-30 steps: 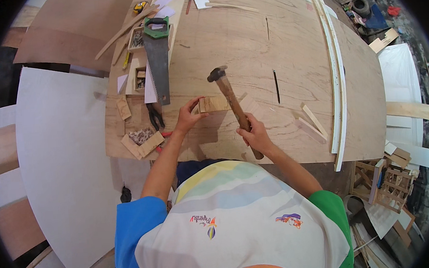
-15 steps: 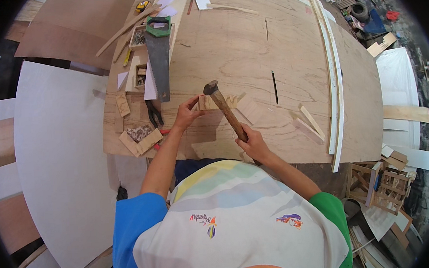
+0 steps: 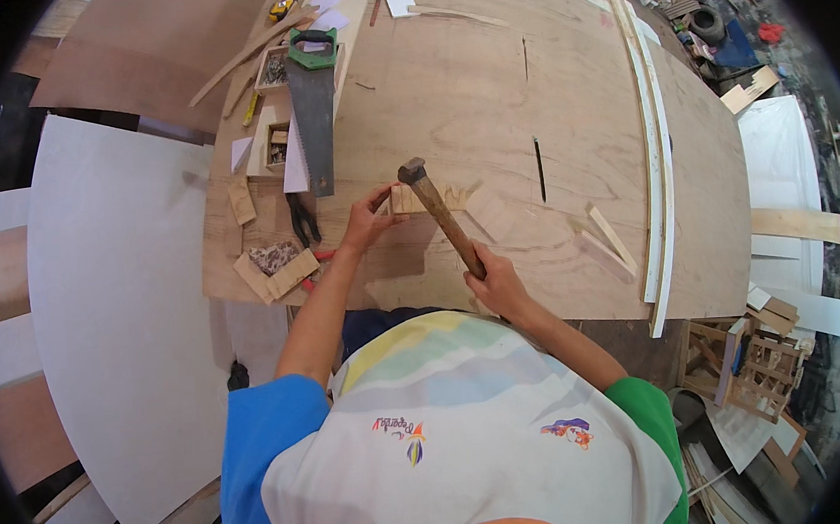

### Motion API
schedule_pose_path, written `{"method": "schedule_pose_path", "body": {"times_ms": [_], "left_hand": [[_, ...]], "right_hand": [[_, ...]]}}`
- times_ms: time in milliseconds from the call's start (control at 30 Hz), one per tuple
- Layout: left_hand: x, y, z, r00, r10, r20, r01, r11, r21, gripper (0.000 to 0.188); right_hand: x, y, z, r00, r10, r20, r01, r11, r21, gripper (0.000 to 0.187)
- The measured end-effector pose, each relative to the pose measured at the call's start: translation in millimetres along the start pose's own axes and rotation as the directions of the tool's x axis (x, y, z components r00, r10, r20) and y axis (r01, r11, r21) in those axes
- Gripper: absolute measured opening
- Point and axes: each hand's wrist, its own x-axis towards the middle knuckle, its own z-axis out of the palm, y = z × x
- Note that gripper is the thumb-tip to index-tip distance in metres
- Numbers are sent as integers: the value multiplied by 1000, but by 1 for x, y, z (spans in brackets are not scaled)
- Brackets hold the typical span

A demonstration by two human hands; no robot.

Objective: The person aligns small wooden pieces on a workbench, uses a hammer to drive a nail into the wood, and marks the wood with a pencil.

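Note:
My right hand [image 3: 497, 281] is wrapped round the wooden handle of a hammer [image 3: 446, 219]. Its dark metal head is over a short pale wood block [image 3: 414, 200], covering part of it; whether they touch I cannot tell. The fingers of my left hand [image 3: 367, 222] grip the left end of that block, which stands on the plywood table [image 3: 467, 93]. Left of my left forearm lie pliers [image 3: 302, 222] with dark jaws and red handles, beside wood offcuts [image 3: 291, 273] set at an angle around a heap of small bits.
A green-handled handsaw [image 3: 313, 123] lies at the left, over small wooden boxes [image 3: 277, 145] of hardware. Long white strips [image 3: 655, 168] run along the right side. A dark pencil [image 3: 539, 169] and two short sticks [image 3: 613, 239] lie right of the hammer. A tape measure [image 3: 280, 10] sits far left.
Almost nothing differs. The whole view has shifted very slightly; both hands, the hammer and the wood block keep the same places relative to each other.

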Motion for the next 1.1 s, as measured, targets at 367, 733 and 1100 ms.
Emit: {"method": "schedule_pose_path", "body": {"times_ms": [367,733,1100], "left_hand": [[1,-14,-5,999,-31,-8,31,999,-17,73],[6,-11,-1,992,128,6,-128,987,94,75],[12,40,20,937,269,221,-345,640,686,67]], "right_hand": [[-2,-2,6,1000,27,7,-27,1000,17,44],[-7,27,7,995,-1,-104,-1,1000,-11,55],[-34,54,-5,965,157,-210,-144,986,79,52]]}}
